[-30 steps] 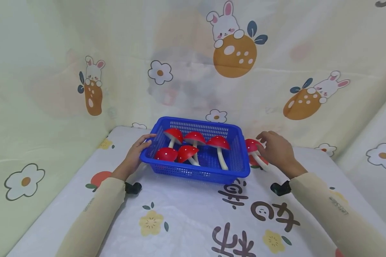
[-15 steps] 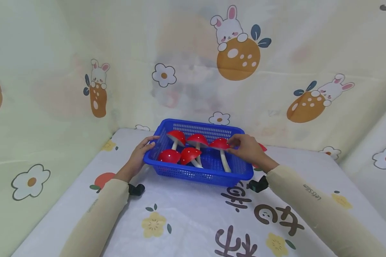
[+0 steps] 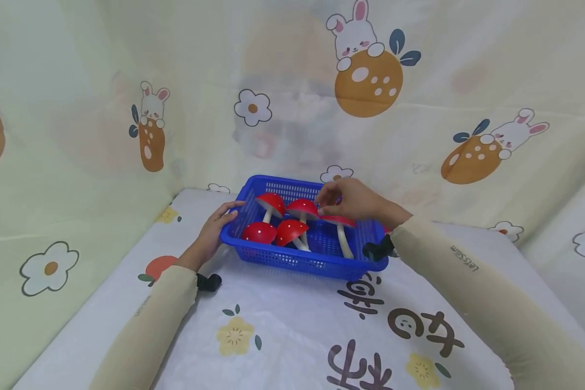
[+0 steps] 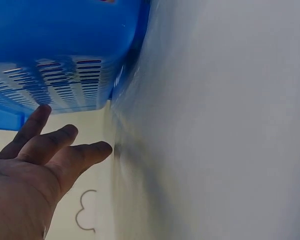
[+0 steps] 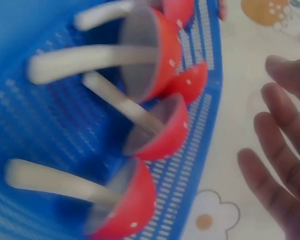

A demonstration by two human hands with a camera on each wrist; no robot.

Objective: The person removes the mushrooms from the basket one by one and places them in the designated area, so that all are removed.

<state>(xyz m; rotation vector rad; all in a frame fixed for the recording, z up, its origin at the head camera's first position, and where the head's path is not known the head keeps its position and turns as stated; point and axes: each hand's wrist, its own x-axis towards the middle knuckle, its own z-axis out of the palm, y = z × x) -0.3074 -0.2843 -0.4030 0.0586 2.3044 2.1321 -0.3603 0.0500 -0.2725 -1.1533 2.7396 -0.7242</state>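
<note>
From my station, the head view's left half shows my left hand (image 3: 213, 235) resting against the near-left corner of the blue basket (image 3: 292, 264), fingers straight and loose, gripping nothing; I judge it is there to steady the basket. The left wrist view agrees: fingers (image 4: 65, 145) are extended beside the basket's slotted wall (image 4: 60, 85), touching or nearly so, I cannot tell which.

In the centre of the frame the basket sits on the printed tablecloth (image 3: 283, 336), and the red toy mushrooms (image 3: 273, 222) lie inside it, caps toward the left and far side, pale stems trailing toward the right. The right wrist view shows four or five caps (image 5: 155, 55) crowded along one long wall.

Right of centre, my right hand (image 3: 351, 199) hovers over the basket's far right part, just above the rightmost mushroom (image 3: 338, 222). The fingers droop, relaxed and spread; in the right wrist view they hold nothing.
</note>
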